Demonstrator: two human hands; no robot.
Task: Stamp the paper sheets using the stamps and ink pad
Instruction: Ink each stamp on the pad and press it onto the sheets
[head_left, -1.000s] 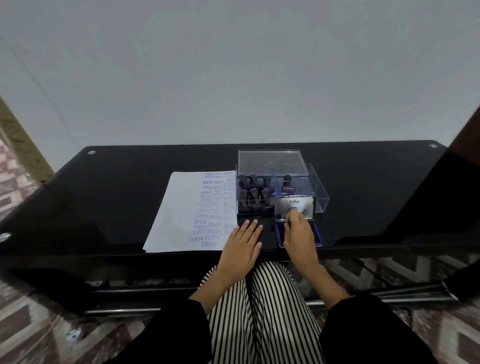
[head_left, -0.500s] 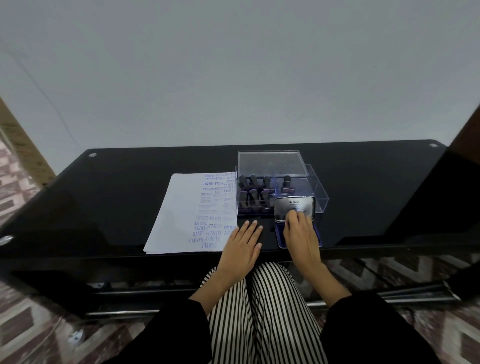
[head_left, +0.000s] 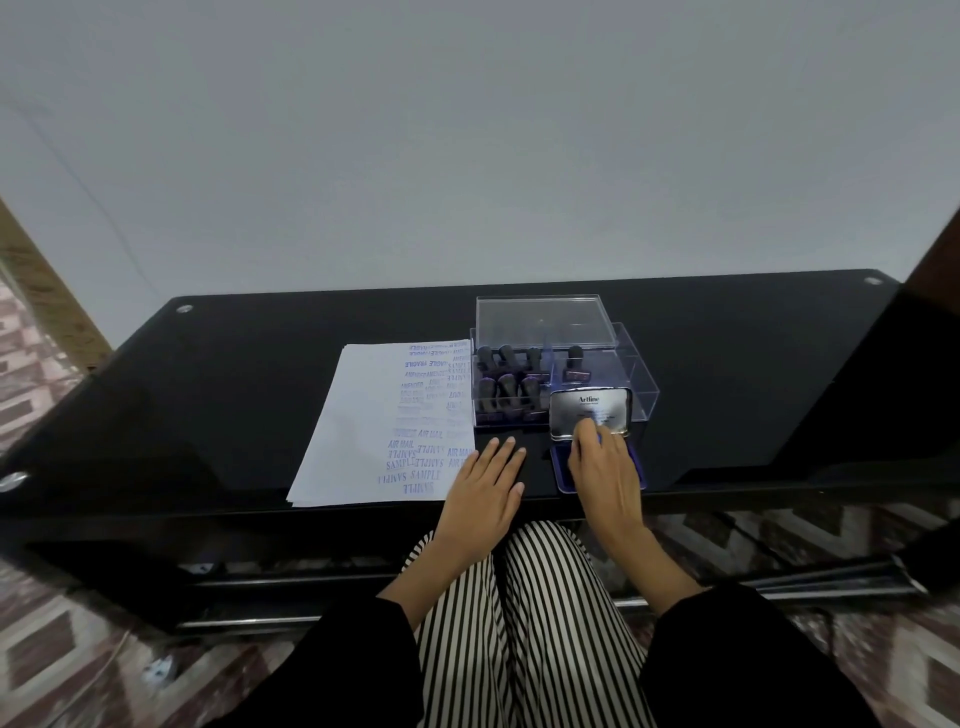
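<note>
Paper sheets (head_left: 363, 426) lie left of centre on the black table (head_left: 234, 389), their long axis running away from the person and blue prints crowding their right half. The left hand (head_left: 480, 499) rests flat at their lower right corner, fingers straight and slightly spread. Further right, stamps (head_left: 506, 387) stand upright in a clear box (head_left: 639, 384), just behind the ink pad (head_left: 636, 467). The right hand (head_left: 605, 467) covers the pad, fingertips bent at its raised lid (head_left: 592, 408); whether they pinch a stamp is hidden. The sheets lie to this hand's left.
</note>
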